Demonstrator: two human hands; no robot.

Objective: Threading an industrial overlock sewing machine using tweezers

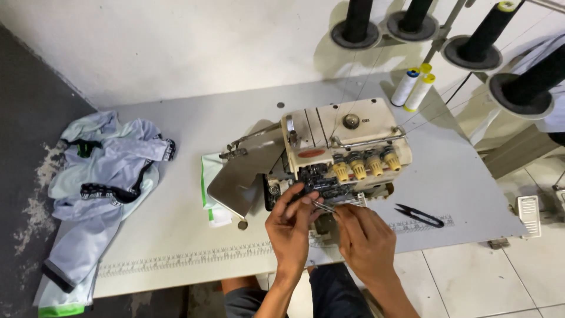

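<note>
A cream overlock sewing machine (347, 138) stands on a white table (176, 235), its grey side cover (244, 176) swung open to the left. Both hands are at the machine's lower front, by the exposed metal parts. My right hand (368, 238) pinches thin metal tweezers (322, 206) that point left toward the machine. My left hand (289, 224) reaches up beside the tweezers' tip, its fingertips closed at the mechanism; whether a thread is between them is too small to tell.
A pale grey garment (106, 182) with black trim hangs over the table's left end. Black thread snips (419, 215) lie right of my hands. Black thread cones (491, 29) stand on a rack behind, with two white spools (412, 88). A folded white-green cloth (213, 194) lies under the cover.
</note>
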